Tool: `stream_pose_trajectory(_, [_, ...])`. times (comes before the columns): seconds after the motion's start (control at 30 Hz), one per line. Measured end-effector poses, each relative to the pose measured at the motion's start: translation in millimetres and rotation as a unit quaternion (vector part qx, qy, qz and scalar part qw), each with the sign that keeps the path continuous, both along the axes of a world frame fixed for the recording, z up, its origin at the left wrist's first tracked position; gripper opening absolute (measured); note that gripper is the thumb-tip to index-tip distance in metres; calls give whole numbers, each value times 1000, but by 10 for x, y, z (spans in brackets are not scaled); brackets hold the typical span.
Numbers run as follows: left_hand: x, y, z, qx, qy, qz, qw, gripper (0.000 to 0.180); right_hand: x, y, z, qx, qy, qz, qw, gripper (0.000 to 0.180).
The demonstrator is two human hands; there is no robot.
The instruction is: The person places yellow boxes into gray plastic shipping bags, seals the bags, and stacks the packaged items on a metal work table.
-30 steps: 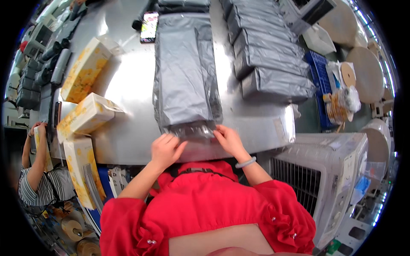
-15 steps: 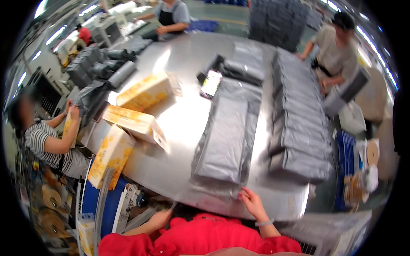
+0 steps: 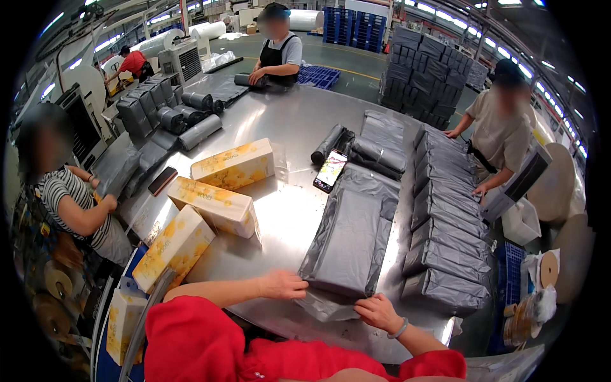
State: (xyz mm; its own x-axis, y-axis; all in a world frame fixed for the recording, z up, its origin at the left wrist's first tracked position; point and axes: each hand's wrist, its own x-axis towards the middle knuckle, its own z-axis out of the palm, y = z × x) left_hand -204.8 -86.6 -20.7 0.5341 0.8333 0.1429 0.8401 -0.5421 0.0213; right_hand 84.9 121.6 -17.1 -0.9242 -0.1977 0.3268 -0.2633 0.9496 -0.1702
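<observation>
In front of me on the metal table lies a block-shaped pack in a grey plastic bag (image 3: 347, 245). Loose film at its near end hangs toward me. My left hand (image 3: 284, 284) pinches the bag's near left corner. At the near right corner, my right hand (image 3: 380, 313) has its fingers closed on the film edge. A lit phone (image 3: 331, 170) rests just beyond the pack. Behind it are dark grey film rolls (image 3: 377, 155) and flat grey bags (image 3: 382, 127).
A long row of grey bagged packs (image 3: 449, 245) lines the table's right side. Several yellow-and-white cartons (image 3: 213, 205) sit left. Another phone (image 3: 163, 181) lies near a striped-shirted co-worker (image 3: 83, 204). Other co-workers stand at the far side (image 3: 280, 54) and right (image 3: 503, 127).
My left hand has come up from the table's near edge and taken hold of the bag's left corner. My right hand has closed on the film. The view has tilted up.
</observation>
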Motion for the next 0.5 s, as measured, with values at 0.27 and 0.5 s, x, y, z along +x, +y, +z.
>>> stream_pose_trajectory(0.27, [279, 352, 196, 110, -412, 302, 853, 18, -318, 16, -141, -356, 150, -387, 837, 23])
stream_pose_trajectory(0.5, [355, 650, -459, 85, -420, 447, 785, 21, -547, 111, -634, -297, 27, -462, 835, 36])
